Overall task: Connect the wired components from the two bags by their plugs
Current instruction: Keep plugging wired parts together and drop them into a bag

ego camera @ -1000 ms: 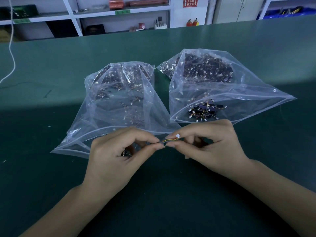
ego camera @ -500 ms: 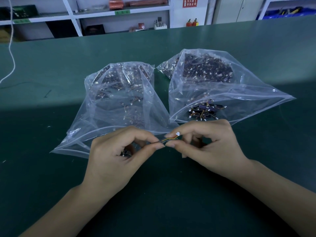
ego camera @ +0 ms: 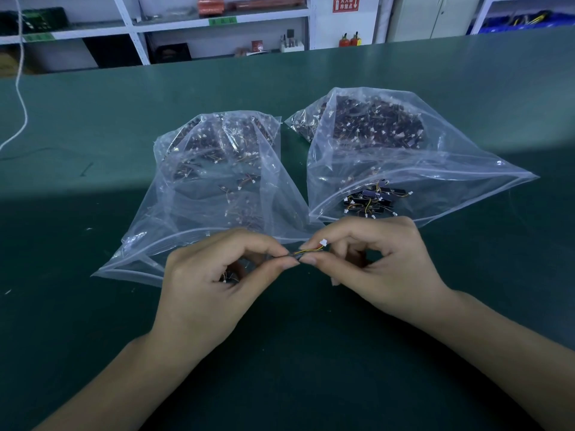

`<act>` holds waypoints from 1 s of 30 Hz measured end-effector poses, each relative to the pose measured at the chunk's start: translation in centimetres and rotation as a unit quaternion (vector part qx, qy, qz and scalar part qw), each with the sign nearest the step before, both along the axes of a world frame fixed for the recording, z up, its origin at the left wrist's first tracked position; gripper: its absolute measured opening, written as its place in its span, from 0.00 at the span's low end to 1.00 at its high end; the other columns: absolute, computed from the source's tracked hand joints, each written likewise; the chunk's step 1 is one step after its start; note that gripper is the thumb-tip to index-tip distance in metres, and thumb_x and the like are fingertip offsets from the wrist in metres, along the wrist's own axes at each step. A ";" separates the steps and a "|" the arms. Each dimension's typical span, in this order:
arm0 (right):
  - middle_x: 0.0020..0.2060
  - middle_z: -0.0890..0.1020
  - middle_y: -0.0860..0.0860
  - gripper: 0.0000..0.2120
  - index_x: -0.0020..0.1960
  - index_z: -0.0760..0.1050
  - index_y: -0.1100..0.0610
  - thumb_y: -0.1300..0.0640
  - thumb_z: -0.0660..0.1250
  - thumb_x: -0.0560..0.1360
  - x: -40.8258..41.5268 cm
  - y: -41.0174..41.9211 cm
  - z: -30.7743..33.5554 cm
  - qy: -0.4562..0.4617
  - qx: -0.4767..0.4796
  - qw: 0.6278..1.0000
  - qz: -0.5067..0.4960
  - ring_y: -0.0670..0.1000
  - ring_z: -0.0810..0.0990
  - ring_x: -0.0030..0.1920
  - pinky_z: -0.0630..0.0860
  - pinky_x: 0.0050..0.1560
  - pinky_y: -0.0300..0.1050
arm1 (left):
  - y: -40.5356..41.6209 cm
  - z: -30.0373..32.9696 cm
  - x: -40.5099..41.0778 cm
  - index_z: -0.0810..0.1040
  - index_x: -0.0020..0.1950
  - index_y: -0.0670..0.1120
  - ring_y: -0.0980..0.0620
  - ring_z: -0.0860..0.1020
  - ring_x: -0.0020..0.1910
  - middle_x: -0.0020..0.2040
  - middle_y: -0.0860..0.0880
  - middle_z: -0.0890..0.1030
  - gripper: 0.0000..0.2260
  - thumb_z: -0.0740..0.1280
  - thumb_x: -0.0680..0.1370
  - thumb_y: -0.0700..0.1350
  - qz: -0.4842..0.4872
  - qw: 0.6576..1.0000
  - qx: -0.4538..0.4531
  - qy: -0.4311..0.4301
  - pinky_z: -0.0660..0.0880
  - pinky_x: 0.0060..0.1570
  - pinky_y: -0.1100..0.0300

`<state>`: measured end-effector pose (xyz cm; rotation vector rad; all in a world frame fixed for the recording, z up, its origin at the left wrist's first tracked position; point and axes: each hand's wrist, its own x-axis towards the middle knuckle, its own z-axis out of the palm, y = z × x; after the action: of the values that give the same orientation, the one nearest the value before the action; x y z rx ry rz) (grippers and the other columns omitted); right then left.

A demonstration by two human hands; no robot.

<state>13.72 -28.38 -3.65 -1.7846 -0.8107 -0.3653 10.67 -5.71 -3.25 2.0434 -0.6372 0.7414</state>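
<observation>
Two clear plastic bags lie open on the green table, the left bag (ego camera: 214, 188) and the right bag (ego camera: 404, 157), both holding many small dark wired components with white plugs. In front of them my left hand (ego camera: 211, 284) pinches a dark component end between thumb and forefinger, and more small parts sit in its palm. My right hand (ego camera: 379, 262) pinches the yellow wires (ego camera: 306, 251) close to their white plug (ego camera: 323, 243). The fingertips of both hands nearly touch.
A small loose pile of dark components (ego camera: 371, 200) sits at the mouth of the right bag. A white cord (ego camera: 18, 88) hangs at the far left. Shelving with boxes stands beyond the table's far edge (ego camera: 280, 56).
The right hand has shifted the white plug slightly up and left. Both hands otherwise stay in place.
</observation>
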 end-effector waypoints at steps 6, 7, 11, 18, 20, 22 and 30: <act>0.25 0.77 0.48 0.05 0.49 0.86 0.59 0.57 0.77 0.77 0.6 -0.5 -0.1 -0.001 -0.020 1.000 0.008 0.57 0.74 0.23 0.68 0.26 0.51 | 0.2 -0.2 0.2 0.87 0.49 0.49 0.59 0.83 0.39 0.42 0.59 0.86 0.05 0.77 0.78 0.50 -0.002 1.000 0.022 -0.005 0.75 0.40 0.70; 0.26 0.77 0.46 0.05 0.49 0.86 0.59 0.57 0.77 0.78 0.8 -0.7 -0.2 0.000 -0.023 1.000 0.007 0.56 0.74 0.23 0.69 0.26 0.50 | 0.2 -0.3 0.2 0.87 0.50 0.48 0.59 0.84 0.40 0.43 0.58 0.86 0.07 0.77 0.78 0.50 0.000 1.000 0.027 -0.001 0.75 0.40 0.70; 0.27 0.77 0.45 0.03 0.51 0.86 0.55 0.56 0.77 0.78 2.4 -2.5 -0.3 -0.014 -0.065 0.997 -0.043 0.56 0.75 0.24 0.70 0.28 0.48 | 0.3 -0.3 0.2 0.86 0.50 0.48 0.57 0.83 0.38 0.45 0.61 0.85 0.10 0.75 0.79 0.54 0.017 0.999 0.013 0.030 0.76 0.36 0.66; 0.36 0.84 0.42 0.05 0.50 0.89 0.49 0.50 0.79 0.76 5.2 -5.7 -0.5 -0.046 -0.120 0.967 -0.222 0.46 0.75 0.32 0.73 0.36 0.42 | 1.5 -0.4 0.6 0.81 0.34 0.42 0.48 0.79 0.31 0.30 0.51 0.79 0.26 0.64 0.86 0.56 0.057 0.988 0.138 0.043 0.75 0.32 0.48; 0.37 0.84 0.41 0.05 0.49 0.89 0.48 0.48 0.78 0.76 5.6 -6.2 -0.6 -0.040 -0.135 0.954 -0.264 0.45 0.77 0.33 0.78 0.37 0.51 | 1.7 -0.4 0.7 0.79 0.34 0.41 0.46 0.81 0.35 0.32 0.49 0.80 0.27 0.63 0.87 0.56 0.066 0.985 0.151 0.049 0.76 0.35 0.46; 0.37 0.85 0.41 0.05 0.48 0.88 0.48 0.47 0.78 0.76 5.8 -6.4 -0.8 -0.035 -0.147 0.944 -0.293 0.44 0.78 0.34 0.81 0.39 0.54 | 1.7 -0.2 0.7 0.77 0.34 0.42 0.46 0.81 0.40 0.34 0.51 0.80 0.27 0.62 0.87 0.56 0.066 0.984 0.162 0.038 0.77 0.41 0.46; 0.35 0.82 0.36 0.05 0.47 0.83 0.44 0.45 0.75 0.78 6.3 -6.7 -1.0 0.031 -0.181 0.920 -0.348 0.45 0.80 0.34 0.77 0.40 0.45 | 2.0 -0.6 1.5 0.83 0.41 0.50 0.53 0.80 0.50 0.43 0.58 0.83 0.19 0.62 0.86 0.57 0.089 0.970 0.224 0.033 0.73 0.60 0.48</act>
<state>20.03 -35.11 -4.70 -2.3987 -0.1671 -0.6437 12.17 -3.68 -3.82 2.5561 -0.6311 0.6716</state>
